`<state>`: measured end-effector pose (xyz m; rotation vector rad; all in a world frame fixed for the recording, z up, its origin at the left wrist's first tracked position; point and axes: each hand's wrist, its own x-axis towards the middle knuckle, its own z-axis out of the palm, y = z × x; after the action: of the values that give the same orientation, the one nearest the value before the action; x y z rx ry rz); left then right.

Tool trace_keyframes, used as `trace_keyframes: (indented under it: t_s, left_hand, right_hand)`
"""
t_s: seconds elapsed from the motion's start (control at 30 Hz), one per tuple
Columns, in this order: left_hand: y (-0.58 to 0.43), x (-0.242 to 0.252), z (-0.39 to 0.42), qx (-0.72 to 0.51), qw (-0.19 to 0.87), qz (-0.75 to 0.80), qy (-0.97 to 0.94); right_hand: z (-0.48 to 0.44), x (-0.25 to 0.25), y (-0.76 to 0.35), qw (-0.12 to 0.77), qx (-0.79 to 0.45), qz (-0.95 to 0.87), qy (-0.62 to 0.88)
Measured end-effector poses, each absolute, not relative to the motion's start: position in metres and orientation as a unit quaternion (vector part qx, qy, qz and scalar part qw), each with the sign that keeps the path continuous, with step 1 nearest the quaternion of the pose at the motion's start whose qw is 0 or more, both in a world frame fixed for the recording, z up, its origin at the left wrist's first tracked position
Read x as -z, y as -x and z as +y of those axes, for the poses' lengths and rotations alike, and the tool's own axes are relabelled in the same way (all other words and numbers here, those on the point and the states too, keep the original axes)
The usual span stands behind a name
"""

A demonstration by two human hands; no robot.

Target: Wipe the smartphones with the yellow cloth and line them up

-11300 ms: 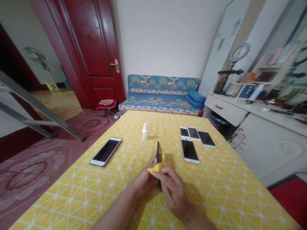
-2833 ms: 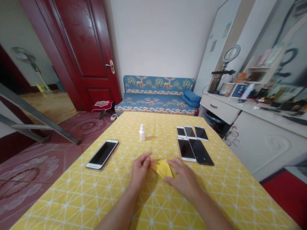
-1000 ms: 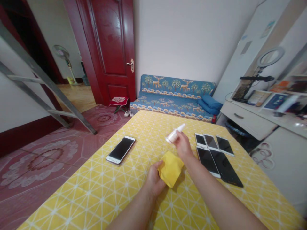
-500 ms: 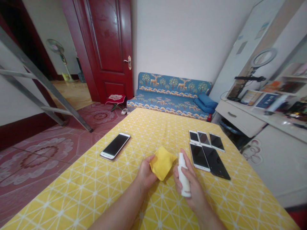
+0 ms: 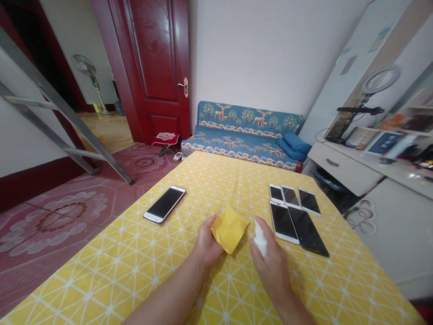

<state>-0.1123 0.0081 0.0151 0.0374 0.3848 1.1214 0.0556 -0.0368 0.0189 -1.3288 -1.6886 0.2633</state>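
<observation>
yellow folded cloth (image 5: 230,228) is pinched in the left hand (image 5: 207,246), thumb on top and fingers curled under its near edge, so it's lifted a bit off the table with the yellow tablecloth with white triangle lines (image 5: 135,271). just right of the cloth, the right hand (image 5: 270,266) is wrapped around a small white plastic bottle (image 5: 260,237). fingers are closed round the body, and the top end is tipped toward the cloth's right corner. it's just beside the corner, but i can't tell if it actually touches. well off to the left of the cloth, a white-framed smartphone with a dark screen (image 5: 164,204) lies flat, face up. to the right of the cloth and a little beyond it there's a cluster of five more smartphones (image 5: 294,212), three small ones in the back row and two bigger ones in front, side by side, all screens up.
</observation>
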Motion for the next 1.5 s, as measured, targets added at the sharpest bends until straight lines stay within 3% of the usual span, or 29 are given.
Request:
trace_keyframes:
  t_s: [0.23, 0.43, 0.73, 1.1, 1.5]
  left_hand:
    - [0.115, -0.012, 0.008, -0.516, 0.84, 0.167, -0.024]
    - [0.115, -0.013, 0.007, -0.508, 0.845, 0.165, -0.025]
    - [0.113, -0.019, 0.007, -0.523, 0.832, 0.184, 0.004]
    - [0.105, -0.025, 0.008, -0.55, 0.816, 0.173, 0.028]
    - [0.107, -0.028, 0.007, -0.537, 0.818, 0.206, 0.018]
  right_hand:
    - [-0.036, -0.022, -0.057, 0.458, -0.12, -0.691, 0.546]
    - [-0.036, -0.025, -0.056, 0.506, -0.144, -0.642, 0.558]
    - [-0.011, -0.039, -0.059, 0.548, -0.327, -0.513, 0.574]
    - [0.085, -0.068, 0.046, 0.507, -0.282, -0.672, 0.461]
    - [0.158, -0.048, 0.135, 0.439, -0.261, -0.673, 0.535]
